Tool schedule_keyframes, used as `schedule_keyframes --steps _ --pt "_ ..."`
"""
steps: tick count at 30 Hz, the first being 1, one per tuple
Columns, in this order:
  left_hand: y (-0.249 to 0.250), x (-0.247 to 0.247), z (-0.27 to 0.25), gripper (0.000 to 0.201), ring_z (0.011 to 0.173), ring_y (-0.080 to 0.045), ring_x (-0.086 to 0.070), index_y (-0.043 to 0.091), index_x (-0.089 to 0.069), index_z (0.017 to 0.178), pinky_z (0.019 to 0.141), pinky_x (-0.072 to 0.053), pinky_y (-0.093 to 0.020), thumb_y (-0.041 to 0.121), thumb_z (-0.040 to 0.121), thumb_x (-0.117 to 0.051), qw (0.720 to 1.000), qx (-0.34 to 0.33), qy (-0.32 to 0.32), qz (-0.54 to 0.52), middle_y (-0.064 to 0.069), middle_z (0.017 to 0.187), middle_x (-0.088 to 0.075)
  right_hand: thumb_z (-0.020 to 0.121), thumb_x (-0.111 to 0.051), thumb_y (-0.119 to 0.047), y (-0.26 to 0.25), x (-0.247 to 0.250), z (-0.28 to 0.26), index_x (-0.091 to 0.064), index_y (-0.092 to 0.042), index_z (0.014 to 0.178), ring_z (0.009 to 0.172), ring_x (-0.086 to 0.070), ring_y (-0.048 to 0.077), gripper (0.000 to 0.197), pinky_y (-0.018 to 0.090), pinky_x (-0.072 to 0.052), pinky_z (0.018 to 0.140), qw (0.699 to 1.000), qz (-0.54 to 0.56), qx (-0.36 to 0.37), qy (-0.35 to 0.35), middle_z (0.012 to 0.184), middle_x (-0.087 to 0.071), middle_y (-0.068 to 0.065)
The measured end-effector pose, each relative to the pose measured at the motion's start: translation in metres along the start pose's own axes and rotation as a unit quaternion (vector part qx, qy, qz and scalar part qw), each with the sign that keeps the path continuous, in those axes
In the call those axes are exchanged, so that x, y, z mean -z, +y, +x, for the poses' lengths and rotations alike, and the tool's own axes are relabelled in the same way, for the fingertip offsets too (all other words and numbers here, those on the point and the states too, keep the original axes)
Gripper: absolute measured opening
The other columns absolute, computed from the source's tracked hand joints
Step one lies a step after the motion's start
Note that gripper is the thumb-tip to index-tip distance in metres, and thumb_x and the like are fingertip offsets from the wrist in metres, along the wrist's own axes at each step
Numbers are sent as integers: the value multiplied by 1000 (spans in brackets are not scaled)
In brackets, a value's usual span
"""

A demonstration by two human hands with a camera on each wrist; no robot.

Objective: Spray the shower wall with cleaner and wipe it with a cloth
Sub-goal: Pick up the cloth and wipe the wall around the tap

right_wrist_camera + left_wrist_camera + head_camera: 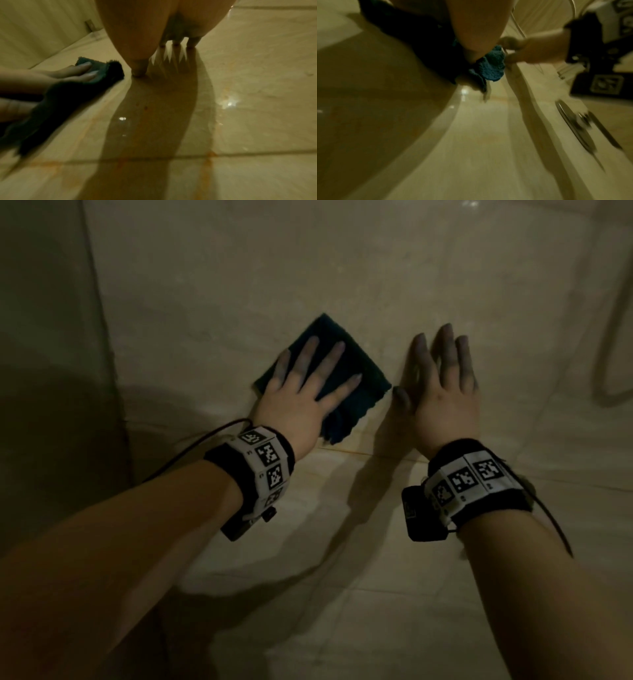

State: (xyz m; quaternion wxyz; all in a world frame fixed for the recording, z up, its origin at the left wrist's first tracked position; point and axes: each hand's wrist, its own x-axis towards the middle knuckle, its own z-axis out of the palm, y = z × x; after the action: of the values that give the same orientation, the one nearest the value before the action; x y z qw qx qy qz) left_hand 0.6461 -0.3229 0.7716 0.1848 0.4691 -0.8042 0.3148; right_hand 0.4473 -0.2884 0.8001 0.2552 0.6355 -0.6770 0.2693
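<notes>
A dark teal cloth [356, 361] lies flat against the beige tiled shower wall [308, 268]. My left hand [308, 385] presses on it with straight, spread fingers. Just to its right, my right hand [442, 385] rests flat on the bare wall with fingers straight, holding nothing. In the left wrist view the cloth [493, 65] shows blue under my palm. The right wrist view shows the cloth [106, 73] under the left hand's fingers [82, 67], and my own right fingertips [176, 43] touching the glossy tile. No spray bottle is in view.
A wall corner [102, 337] runs down the left side. A shower hose [613, 337] loops down at the far right. Orange-stained grout lines [209, 155] cross the wet tiles. A metal fitting [573, 128] shows in the left wrist view.
</notes>
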Motion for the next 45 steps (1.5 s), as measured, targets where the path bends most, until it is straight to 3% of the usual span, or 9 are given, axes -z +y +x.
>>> schedule_keyframes --steps 6,12,15,19,24,30,36,40,45 --pt "17 -22 -26 75 142 -34 27 37 28 142 113 18 -50 31 99 -33 996 -37 -77 26 -3 153 34 98 -37 -44 6 -8 -7 10 -30 150 147 18 24 72 41 0 122 1000 -7 3 -25 159 21 2" --pt "12 -23 -25 75 138 -30 25 39 20 143 106 25 -48 31 95 -37 998 -49 -38 9 -3 158 20 98 -42 -31 6 -2 -4 5 -36 150 148 14 22 70 41 -5 121 1000 15 -23 -13 160 16 -2" --pt "11 -17 -15 69 139 -31 16 39 8 147 109 14 -50 32 91 -32 998 -60 1 23 -4 161 6 97 -38 -46 8 10 5 9 -36 149 148 14 25 71 45 -4 120 995 30 -92 0 159 17 2" --pt "22 -5 10 71 142 -31 23 41 18 145 110 22 -44 30 99 -35 999 -52 6 7 -2 157 24 95 -37 -53 22 14 7 10 -36 149 148 14 24 73 44 -6 119 997 5 -77 -2 159 17 0" --pt "38 -6 14 75 143 -33 22 40 19 145 109 23 -46 24 99 -37 999 -20 25 -12 -3 156 27 99 -40 -37 44 13 -3 5 -32 151 148 13 20 69 36 -3 120 999 -1 -40 -12 160 17 -2" --pt "57 -29 -6 84 139 -33 17 35 15 144 108 24 -47 36 90 -50 996 -94 -12 4 -2 158 16 99 -41 -13 52 1 -25 12 -39 148 147 18 16 76 30 -5 118 997 -3 -65 -36 157 23 -8" --pt "64 -27 -8 74 142 -32 28 38 25 143 108 26 -46 32 99 -34 994 -90 -62 16 3 135 49 97 -39 -4 67 11 -29 -2 -38 150 148 11 17 73 36 -14 120 996 39 -70 -36 160 14 -8" --pt "67 -11 7 70 142 -29 29 40 21 144 113 20 -46 30 100 -32 991 -109 -65 38 1 150 39 92 -39 5 84 17 -25 5 -42 148 148 13 15 85 34 -14 119 984 72 -158 -47 158 19 -12" --pt "85 9 41 72 144 -32 24 37 17 146 108 25 -46 33 97 -35 992 -124 -13 19 -3 155 29 92 -43 5 96 12 -29 2 -40 149 148 9 16 85 32 -13 119 989 52 -135 -40 159 17 -10"
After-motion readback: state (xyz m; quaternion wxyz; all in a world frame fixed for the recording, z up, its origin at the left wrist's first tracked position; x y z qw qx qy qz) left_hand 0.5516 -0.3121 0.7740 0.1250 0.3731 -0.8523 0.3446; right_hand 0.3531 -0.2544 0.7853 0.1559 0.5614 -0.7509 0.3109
